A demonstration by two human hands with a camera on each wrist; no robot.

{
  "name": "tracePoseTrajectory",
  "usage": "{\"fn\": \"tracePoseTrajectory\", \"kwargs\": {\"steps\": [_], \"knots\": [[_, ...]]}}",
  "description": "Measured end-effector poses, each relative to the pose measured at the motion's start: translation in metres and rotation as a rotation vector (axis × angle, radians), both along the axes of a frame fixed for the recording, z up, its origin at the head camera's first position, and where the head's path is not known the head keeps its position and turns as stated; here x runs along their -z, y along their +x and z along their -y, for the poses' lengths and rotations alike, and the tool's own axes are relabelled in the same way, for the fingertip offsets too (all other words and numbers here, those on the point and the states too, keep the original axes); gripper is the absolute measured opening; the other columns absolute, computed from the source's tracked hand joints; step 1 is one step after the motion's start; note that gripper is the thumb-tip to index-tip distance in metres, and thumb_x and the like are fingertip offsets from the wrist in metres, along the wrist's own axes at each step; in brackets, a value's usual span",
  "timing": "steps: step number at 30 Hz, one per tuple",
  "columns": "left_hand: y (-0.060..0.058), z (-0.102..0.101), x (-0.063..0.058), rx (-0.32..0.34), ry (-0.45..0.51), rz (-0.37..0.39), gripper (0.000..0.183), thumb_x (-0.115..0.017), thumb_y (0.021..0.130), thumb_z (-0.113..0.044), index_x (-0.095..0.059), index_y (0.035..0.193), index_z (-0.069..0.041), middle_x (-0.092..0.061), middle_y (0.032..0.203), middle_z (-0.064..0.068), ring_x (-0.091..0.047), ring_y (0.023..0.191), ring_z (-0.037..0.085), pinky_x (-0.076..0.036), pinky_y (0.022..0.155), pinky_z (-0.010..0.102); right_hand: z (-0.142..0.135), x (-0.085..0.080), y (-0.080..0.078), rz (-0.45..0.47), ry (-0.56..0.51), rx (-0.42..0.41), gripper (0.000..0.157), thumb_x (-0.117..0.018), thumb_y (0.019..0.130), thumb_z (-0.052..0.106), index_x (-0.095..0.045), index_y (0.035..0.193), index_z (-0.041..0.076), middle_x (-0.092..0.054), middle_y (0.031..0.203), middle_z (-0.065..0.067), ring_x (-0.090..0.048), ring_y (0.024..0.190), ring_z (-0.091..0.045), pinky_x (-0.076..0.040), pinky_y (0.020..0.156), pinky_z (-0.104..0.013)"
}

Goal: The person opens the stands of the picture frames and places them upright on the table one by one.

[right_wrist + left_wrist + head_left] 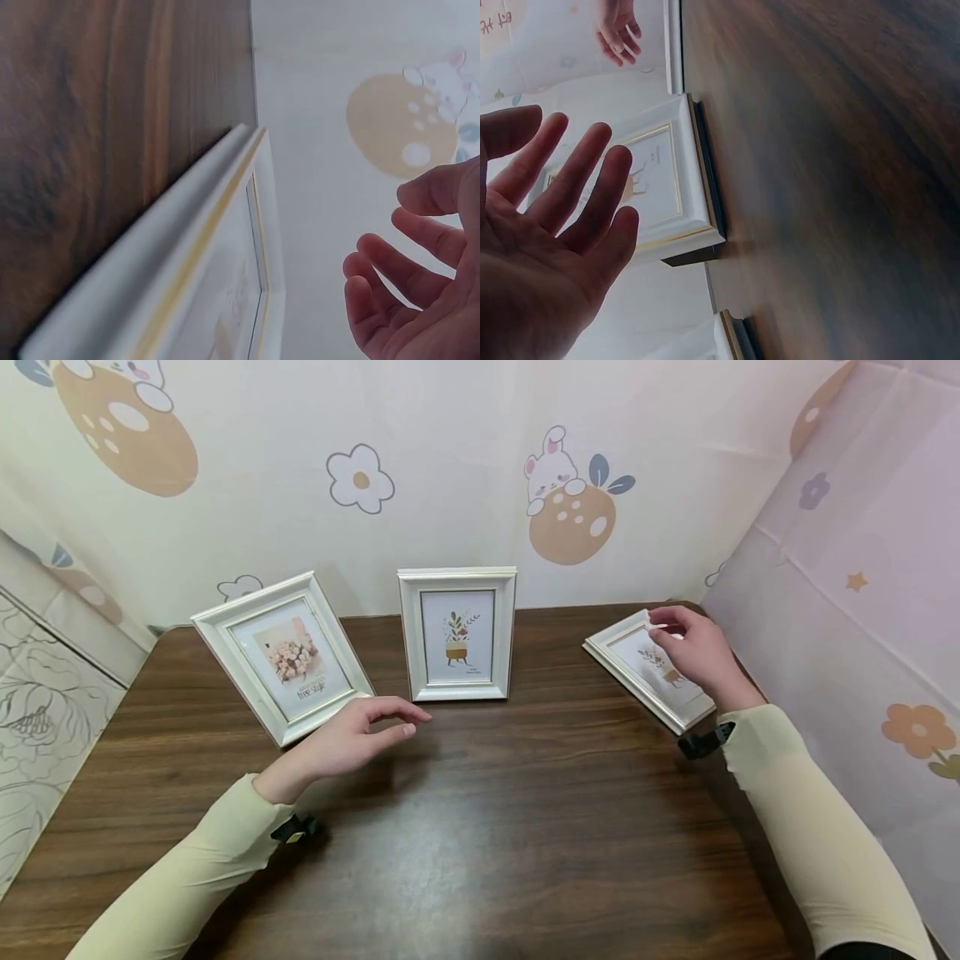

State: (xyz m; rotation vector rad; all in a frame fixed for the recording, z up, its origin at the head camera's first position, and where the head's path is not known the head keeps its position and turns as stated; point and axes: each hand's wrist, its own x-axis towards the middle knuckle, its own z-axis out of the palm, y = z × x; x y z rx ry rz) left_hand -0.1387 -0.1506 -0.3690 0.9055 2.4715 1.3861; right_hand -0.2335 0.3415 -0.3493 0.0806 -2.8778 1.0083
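Observation:
Three white picture frames are on a dark wooden table (525,827). The left frame (283,657) holds a flower photo and leans back. The middle frame (457,633) stands upright with a potted-plant print. The right frame (648,670) lies low near the table's right edge. My left hand (401,723) hovers open just off the left frame's lower right corner, fingers spread in the left wrist view (555,217). My right hand (663,625) hangs over the right frame's far edge. Its fingers (405,277) are loosely curled and apart from that frame (187,255).
A cartoon-print cloth wall (465,468) rises right behind the frames, and a pink cloth (862,568) closes off the right side. The left wrist view shows the middle frame (671,187) and a corner of the left frame (724,334). The table's left edge meets a floral sheet (45,718).

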Motion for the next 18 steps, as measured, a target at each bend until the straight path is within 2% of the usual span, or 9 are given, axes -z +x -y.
{"fn": "tracePoseTrajectory", "kwargs": {"steps": [7,13,18], "knots": [[0.000,0.010,0.002,-0.046,-0.071,-0.031,0.019,-0.064,0.099,-0.017,-0.071,0.116,-0.015,-0.070,0.115,-0.006,-0.060,0.114,0.013,-0.043,0.103,0.047,-0.014,0.005,-0.030,0.041,-0.039,0.006,0.044,-0.050,0.105,0.026,-0.049,0.140,0.000,-0.053,0.133,-0.024,-0.048,0.122,-0.039,-0.036,0.102,-0.055],[0.001,0.018,0.003,-0.094,-0.125,-0.055,0.017,-0.065,0.098,-0.020,-0.072,0.114,-0.023,-0.070,0.114,-0.007,-0.060,0.112,0.014,-0.044,0.099,0.052,-0.021,0.006,-0.051,0.105,0.011,0.001,0.049,-0.047,0.105,0.029,-0.045,0.145,0.001,-0.050,0.138,-0.026,-0.045,0.126,-0.042,-0.034,0.104,-0.057],[-0.001,0.022,0.004,-0.085,-0.123,-0.056,0.017,-0.063,0.100,-0.021,-0.072,0.114,-0.021,-0.070,0.115,-0.001,-0.059,0.113,0.014,-0.044,0.099,0.051,-0.027,0.008,-0.068,0.175,0.068,-0.029,0.054,-0.048,0.104,0.030,-0.039,0.149,0.000,-0.046,0.143,-0.029,-0.041,0.131,-0.046,-0.032,0.106,-0.060]]}}
